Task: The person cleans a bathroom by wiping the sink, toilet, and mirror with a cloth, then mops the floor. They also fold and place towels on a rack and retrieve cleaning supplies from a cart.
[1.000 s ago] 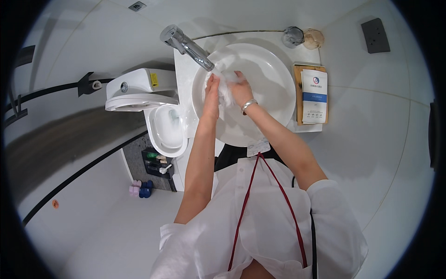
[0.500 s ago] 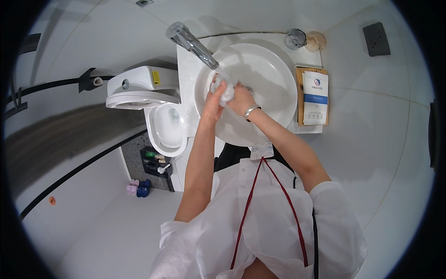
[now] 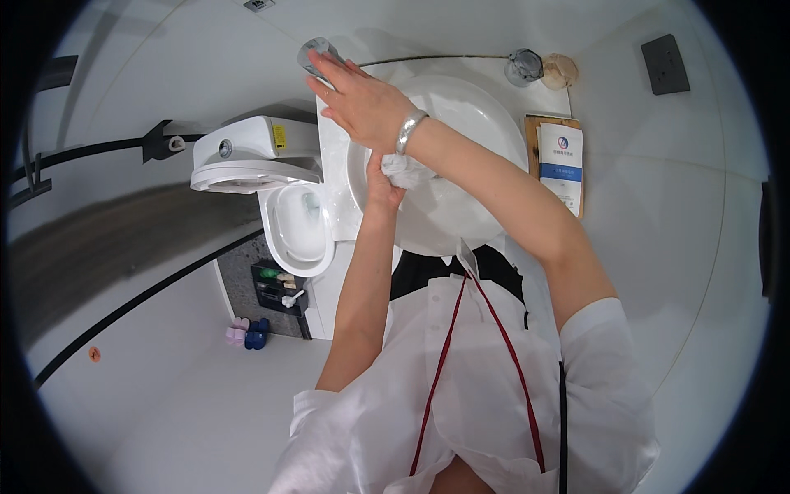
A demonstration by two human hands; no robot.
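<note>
My right hand [image 3: 362, 103] reaches across to the chrome faucet [image 3: 317, 49] at the far left of the basin, fingers stretched out over its top. The hand covers most of the spout, so I cannot tell how firmly it touches. Below it, inside the round white washbasin [image 3: 477, 103], my left hand [image 3: 383, 183] is closed around a bunched white cloth [image 3: 405, 171]. A silver bracelet [image 3: 410, 132] circles my right wrist.
Two glasses [image 3: 524, 67] stand at the basin's back right. A wooden tray with a white and blue packet [image 3: 561, 171] lies along the right side. To the left is a white toilet [image 3: 298, 235] with its lid raised; slippers [image 3: 257, 333] sit on the floor.
My right hand has let go of the cloth and moved up and left to the faucet. The left hand keeps the cloth, slightly lower. The water stream seen earlier is now hidden or gone.
</note>
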